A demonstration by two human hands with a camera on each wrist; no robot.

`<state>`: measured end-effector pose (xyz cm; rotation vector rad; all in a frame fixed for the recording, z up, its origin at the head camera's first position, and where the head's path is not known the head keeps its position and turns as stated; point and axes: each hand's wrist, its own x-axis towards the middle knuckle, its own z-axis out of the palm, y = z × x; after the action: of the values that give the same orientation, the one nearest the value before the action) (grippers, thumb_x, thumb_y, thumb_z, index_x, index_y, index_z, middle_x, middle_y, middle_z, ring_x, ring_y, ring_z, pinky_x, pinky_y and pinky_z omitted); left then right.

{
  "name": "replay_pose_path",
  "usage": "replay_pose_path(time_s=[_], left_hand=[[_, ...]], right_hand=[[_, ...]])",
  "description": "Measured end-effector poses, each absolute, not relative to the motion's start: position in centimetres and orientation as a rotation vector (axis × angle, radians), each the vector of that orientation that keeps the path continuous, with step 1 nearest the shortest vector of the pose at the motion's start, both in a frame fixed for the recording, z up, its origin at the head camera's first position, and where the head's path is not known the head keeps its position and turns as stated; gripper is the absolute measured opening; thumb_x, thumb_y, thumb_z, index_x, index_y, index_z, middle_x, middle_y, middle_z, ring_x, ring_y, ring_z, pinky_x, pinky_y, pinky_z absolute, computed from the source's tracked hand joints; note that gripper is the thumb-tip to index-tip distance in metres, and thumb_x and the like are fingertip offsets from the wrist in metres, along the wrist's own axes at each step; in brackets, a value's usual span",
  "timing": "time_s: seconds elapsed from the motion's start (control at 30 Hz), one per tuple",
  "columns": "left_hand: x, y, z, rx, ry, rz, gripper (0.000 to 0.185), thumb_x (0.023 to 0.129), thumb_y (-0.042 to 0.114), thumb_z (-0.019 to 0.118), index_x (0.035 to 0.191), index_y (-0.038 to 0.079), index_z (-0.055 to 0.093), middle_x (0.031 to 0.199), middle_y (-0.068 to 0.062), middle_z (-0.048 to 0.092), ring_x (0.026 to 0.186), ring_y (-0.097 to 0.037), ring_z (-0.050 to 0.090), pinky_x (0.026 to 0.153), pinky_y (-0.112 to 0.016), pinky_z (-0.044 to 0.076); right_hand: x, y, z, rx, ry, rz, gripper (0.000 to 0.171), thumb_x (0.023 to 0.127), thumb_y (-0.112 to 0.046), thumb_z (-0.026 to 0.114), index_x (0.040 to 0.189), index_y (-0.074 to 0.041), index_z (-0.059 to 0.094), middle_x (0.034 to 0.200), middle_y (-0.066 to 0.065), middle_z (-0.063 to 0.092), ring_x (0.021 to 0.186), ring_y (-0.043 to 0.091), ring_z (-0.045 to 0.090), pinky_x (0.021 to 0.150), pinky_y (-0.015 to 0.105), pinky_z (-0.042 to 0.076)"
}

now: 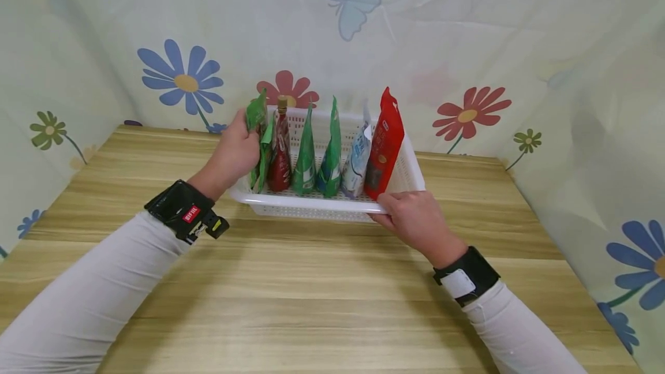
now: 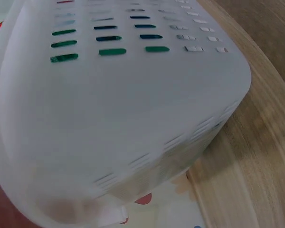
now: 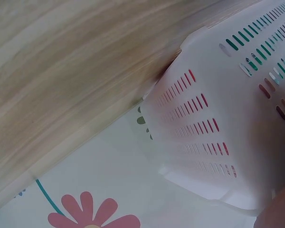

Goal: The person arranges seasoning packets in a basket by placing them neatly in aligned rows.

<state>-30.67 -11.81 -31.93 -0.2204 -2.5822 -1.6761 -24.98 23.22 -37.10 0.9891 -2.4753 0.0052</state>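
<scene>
A white slotted basket (image 1: 400,180) is seen standing on the wooden table (image 1: 312,293), toward its far edge near the flowered cloth backdrop (image 1: 467,45), and it is flanked by the two hands. The left hand (image 1: 236,152) is placed at the basket's left end, where its fingers are curled around a green packet (image 1: 257,117) standing at that end. The right hand (image 1: 415,218) is closed on the basket's near rim at the right front corner, the thumb lying over the rim. The basket's long axis runs from left to right across the view, with its open side turned upward. Inside it, items are stood upright in a row: the green packet at the far left, then a dark red bottle (image 1: 280,157) with a brownish cap, two green pouches (image 1: 306,157) and (image 1: 331,152), a pale blue and white pouch (image 1: 357,160), and a tall red pouch (image 1: 383,146) at the right end, which leans slightly leftward at its foot. In both wrist views the basket's slotted wall is shown close up, with colours showing through the slots.
</scene>
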Motion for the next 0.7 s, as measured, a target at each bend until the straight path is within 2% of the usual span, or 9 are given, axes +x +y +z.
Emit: replay_pose_path(time_s=[0.1,0.23,0.7], left_hand=[[-30.5,-11.6,-31.8,-0.249,-2.658,-1.616,0.055,0.106,0.005,0.025,0.160,-0.001,0.015,0.162,-0.025,0.031,0.152,-0.036,0.029,0.124,-0.055,0.026],[-30.3,-11.3,-31.8,-0.308,-2.725,-1.568,0.056,0.103,0.000,0.025,0.159,-0.001,0.016,0.162,-0.025,0.032,0.153,-0.036,0.029,0.124,-0.055,0.026],[-29.9,-10.3,-31.9,-0.463,-2.894,-1.363,0.060,0.097,-0.007,0.033,0.156,0.002,0.024,0.148,-0.022,0.047,0.139,-0.032,0.043,0.122,-0.053,0.030]], right_hand=[[-25.0,23.2,-37.1,0.992,-2.468,0.013,0.032,0.083,-0.036,0.085,0.087,-0.011,0.067,0.080,0.006,0.076,0.062,0.020,0.067,0.054,0.027,0.049],[-25.0,23.1,-37.2,0.986,-2.474,0.004,0.032,0.083,-0.037,0.085,0.088,-0.011,0.067,0.081,0.006,0.077,0.063,0.020,0.068,0.054,0.027,0.049],[-24.9,23.1,-37.2,0.975,-2.483,-0.004,0.032,0.083,-0.038,0.085,0.088,-0.011,0.068,0.081,0.006,0.077,0.063,0.020,0.069,0.055,0.028,0.052]])
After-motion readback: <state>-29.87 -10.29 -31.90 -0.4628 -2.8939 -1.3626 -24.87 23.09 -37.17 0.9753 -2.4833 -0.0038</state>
